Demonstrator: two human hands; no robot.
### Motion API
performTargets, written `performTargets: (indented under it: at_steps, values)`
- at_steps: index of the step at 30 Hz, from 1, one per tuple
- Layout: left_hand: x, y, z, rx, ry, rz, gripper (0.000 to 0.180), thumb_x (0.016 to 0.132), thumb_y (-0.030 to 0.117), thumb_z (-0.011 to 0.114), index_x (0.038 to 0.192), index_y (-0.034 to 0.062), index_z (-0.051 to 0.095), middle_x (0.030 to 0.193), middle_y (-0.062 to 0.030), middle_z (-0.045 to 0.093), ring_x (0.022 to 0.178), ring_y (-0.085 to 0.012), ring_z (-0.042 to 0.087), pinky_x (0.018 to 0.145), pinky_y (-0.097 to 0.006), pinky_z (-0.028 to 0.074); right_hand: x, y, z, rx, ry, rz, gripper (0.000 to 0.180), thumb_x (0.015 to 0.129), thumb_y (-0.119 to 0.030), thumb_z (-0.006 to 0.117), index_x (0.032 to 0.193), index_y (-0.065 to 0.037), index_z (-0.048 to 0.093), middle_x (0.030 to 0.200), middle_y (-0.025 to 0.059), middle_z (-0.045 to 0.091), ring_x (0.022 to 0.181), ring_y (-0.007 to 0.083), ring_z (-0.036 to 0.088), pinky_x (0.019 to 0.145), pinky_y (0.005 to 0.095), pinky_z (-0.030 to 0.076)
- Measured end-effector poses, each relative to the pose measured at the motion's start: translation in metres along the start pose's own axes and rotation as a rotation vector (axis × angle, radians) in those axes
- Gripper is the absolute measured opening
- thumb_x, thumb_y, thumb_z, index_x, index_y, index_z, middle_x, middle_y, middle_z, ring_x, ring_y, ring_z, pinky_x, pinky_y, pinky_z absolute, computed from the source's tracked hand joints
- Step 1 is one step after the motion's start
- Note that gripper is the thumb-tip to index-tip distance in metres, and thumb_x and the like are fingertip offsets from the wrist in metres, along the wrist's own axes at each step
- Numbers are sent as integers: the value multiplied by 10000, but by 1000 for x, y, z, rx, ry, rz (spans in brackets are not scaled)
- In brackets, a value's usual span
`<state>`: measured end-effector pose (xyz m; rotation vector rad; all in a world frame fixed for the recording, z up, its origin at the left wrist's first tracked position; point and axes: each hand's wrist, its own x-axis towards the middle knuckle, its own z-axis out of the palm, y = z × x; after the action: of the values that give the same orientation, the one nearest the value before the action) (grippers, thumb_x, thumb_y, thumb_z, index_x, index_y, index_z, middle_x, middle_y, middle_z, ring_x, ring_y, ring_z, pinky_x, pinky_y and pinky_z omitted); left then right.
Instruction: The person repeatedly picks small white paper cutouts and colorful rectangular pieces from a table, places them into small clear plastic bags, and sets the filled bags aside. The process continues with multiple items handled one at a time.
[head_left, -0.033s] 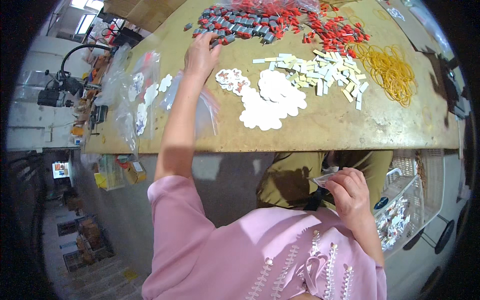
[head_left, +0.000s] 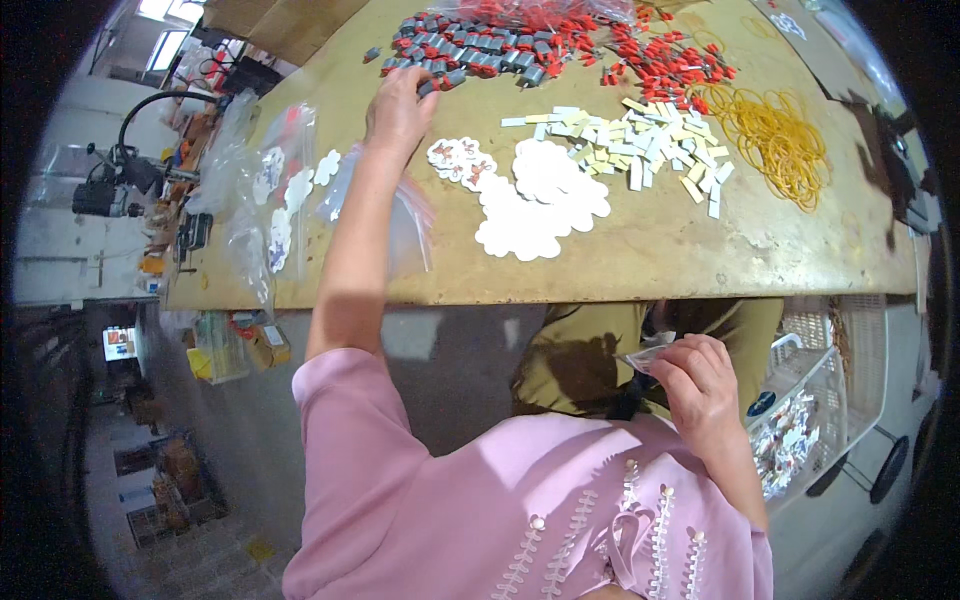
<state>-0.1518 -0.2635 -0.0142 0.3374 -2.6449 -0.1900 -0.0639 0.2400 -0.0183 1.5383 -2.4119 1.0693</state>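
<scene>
My left hand (head_left: 398, 110) reaches across the table to the near left edge of a pile of small grey motors (head_left: 470, 45) with red parts. Its fingers are closed around a dark small motor (head_left: 428, 88) at the fingertips. Low over my lap, my right hand (head_left: 698, 380) pinches a small clear plastic bag (head_left: 648, 357), partly hidden by the fingers. Beneath my left forearm lies a fan of clear bags (head_left: 408, 230). White flower-shaped cards (head_left: 540, 205) are heaped to the right of that arm, with printed flower-shaped cards (head_left: 460, 160) beside them.
Yellow and white small blocks (head_left: 640, 145) lie mid-table, with red-tipped parts (head_left: 665, 55) behind them. Yellow rubber bands (head_left: 775, 145) are heaped on the right. More plastic bags (head_left: 250, 230) lie at left. A white basket (head_left: 835, 400) of packed bags stands below the table's right side.
</scene>
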Motion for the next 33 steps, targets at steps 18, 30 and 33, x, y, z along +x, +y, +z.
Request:
performTargets:
  at_steps: [18, 30, 33]
  values:
    - [-173, 241, -64, -1125, -370, 255, 387, 818, -55, 816, 1168, 74, 713, 1106, -110, 739, 1041, -281, 734, 909, -384, 577, 6, -4, -7, 54, 87, 83, 236, 847, -62, 752, 1061, 28, 711, 1257, 204, 681, 1161, 374, 700, 996, 454, 583]
    - [-105, 265, -36, -627, -304, 396, 76, 940, 116, 755, 974, 49, 744, 915, -128, 707, 883, -334, 682, 788, -438, 544, -22, 8, -6, 102, 59, 161, 195, 876, -68, 707, 1047, 19, 678, 1304, 215, 657, 1207, 389, 674, 998, 455, 578]
    - [-75, 284, -10, -515, -320, 341, 147, 935, 197, 783, 970, 59, 743, 911, -129, 724, 863, -339, 704, 766, -444, 555, -30, 11, -4, 101, 55, 176, 212, 872, -66, 689, 1068, 13, 672, 1307, 210, 655, 1214, 386, 669, 1007, 456, 575]
